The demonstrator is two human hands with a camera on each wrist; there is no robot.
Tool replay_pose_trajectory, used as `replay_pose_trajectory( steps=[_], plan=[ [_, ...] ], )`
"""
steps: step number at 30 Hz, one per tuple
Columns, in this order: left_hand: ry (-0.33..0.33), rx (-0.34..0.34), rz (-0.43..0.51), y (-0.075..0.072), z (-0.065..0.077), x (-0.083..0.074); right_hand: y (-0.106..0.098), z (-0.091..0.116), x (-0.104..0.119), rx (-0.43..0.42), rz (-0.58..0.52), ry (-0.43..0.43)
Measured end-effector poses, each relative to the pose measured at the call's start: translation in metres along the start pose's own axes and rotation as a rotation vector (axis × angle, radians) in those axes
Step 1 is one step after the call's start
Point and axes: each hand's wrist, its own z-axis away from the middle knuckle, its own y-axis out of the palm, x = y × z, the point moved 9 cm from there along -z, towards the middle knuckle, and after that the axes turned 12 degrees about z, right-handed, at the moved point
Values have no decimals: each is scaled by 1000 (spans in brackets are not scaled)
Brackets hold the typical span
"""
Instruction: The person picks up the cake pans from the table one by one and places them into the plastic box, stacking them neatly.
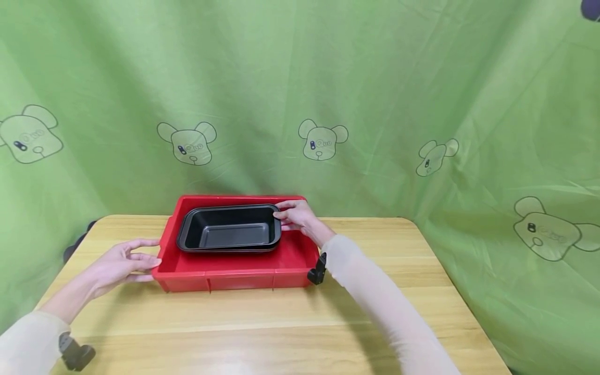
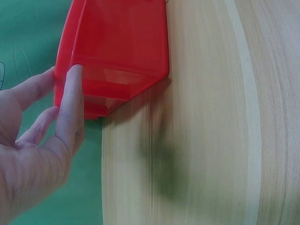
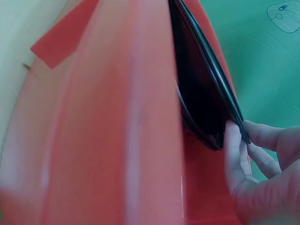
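Black loaf pans point(image 1: 234, 235), with doubled rims that look nested, sit inside a red plastic bin point(image 1: 239, 281), toward its back left. My right hand point(image 1: 300, 216) pinches the right end of the pan rim between thumb and fingers. The right wrist view shows the pan edge point(image 3: 218, 82) between those fingers, partly hidden by the bin's near wall. At the bin's left end, my left hand point(image 1: 124, 264) touches the rim with fairly straight fingers. Up close, its fingers point(image 2: 70, 108) lie against the outside of the red rim.
The bin stands on a light wooden table point(image 1: 244, 333), near its back edge. A green curtain point(image 1: 262, 94) printed with bear heads hangs behind and along both sides. Each wrist wears a small black camera, like the one point(image 1: 317, 269) by the bin's right front corner.
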Motion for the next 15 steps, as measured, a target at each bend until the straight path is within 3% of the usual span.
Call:
replay_pose_trajectory(
  steps=[15],
  plan=[
    [-4,-7,-10,0,0,0,0,3,-4,-20,123,20]
  ],
)
